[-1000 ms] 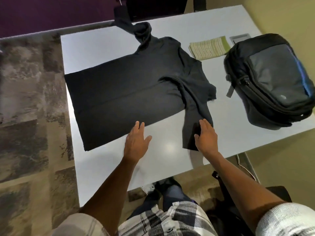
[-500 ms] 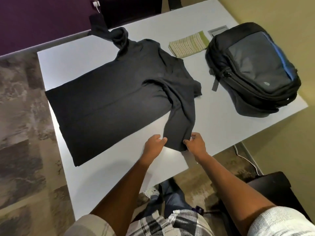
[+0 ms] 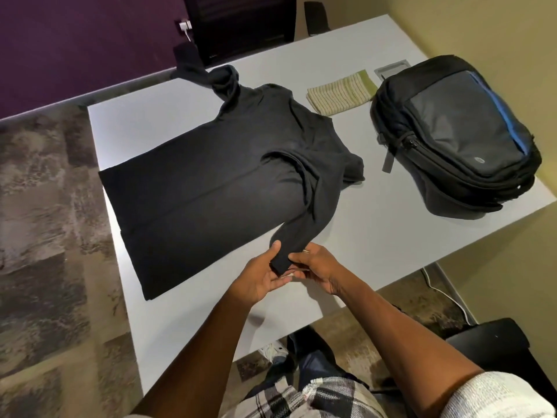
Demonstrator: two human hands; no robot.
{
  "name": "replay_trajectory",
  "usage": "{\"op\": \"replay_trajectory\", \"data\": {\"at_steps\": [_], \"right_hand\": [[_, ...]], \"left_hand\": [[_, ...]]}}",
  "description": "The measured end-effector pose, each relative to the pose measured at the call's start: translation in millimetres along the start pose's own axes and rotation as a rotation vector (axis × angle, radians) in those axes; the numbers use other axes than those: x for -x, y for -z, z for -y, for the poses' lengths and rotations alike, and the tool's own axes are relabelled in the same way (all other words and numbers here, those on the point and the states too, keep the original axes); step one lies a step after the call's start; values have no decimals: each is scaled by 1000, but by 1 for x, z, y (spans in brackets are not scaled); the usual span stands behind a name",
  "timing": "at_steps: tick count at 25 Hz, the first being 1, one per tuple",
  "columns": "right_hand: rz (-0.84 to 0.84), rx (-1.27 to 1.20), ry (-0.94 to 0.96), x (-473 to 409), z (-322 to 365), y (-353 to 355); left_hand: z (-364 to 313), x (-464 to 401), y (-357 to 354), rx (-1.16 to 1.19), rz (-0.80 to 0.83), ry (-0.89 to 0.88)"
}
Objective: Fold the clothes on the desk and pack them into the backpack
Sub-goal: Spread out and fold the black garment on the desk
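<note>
A black long-sleeved shirt (image 3: 211,182) lies spread flat on the white desk (image 3: 376,230). Its near sleeve runs down toward me, and the cuff is lifted off the desk. My left hand (image 3: 259,279) and my right hand (image 3: 319,268) both pinch that cuff from either side. The far sleeve (image 3: 208,75) is twisted and trails over the desk's back edge. A black backpack (image 3: 458,137) with a blue stripe lies on its side at the right of the desk, zipped shut. A folded striped green cloth (image 3: 340,92) rests behind the shirt's collar.
A metal cable hatch (image 3: 391,68) sits in the desk by the backpack's top. A dark chair (image 3: 241,22) stands behind the desk and another dark seat (image 3: 497,348) is at my right. A white cable (image 3: 446,294) lies on the patterned carpet.
My hands lay flat on the desk and the sleeve a second ago. They closed on the sleeve's cuff and have raised it off the desk, drawing it toward me.
</note>
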State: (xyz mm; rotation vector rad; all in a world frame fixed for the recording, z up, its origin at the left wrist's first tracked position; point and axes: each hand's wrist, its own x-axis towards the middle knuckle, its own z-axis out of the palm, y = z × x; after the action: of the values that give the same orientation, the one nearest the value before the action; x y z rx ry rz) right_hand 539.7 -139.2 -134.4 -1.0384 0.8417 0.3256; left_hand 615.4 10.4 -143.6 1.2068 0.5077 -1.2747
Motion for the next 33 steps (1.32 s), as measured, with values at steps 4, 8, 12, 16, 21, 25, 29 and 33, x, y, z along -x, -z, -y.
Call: {"op": "replay_trajectory", "data": {"at_steps": [4,8,12,16,21,25,29,33], "right_hand": [[34,102,46,0,7,-15],[5,122,59,-4,16,-25],[-79,17,80,-13,34,-23],[-219,-18,10,-34,51,-5],[-421,-16,87,-60,91,40],[-485,194,227,-79,120,75],[-642,553,316,-99,134,83],[-790,721,484,-115,149,76]], "left_hand": [[-9,-1,1,115,-106,-109],[-21,-9,16,108,-329,-231],[-49,0,24,106,-402,-381],[-77,13,52,77,-488,-475],[-106,39,98,101,-596,-562],[-127,51,147,157,-707,-599],[-143,56,177,212,-840,-585],[-153,56,198,277,-974,-611]]}}
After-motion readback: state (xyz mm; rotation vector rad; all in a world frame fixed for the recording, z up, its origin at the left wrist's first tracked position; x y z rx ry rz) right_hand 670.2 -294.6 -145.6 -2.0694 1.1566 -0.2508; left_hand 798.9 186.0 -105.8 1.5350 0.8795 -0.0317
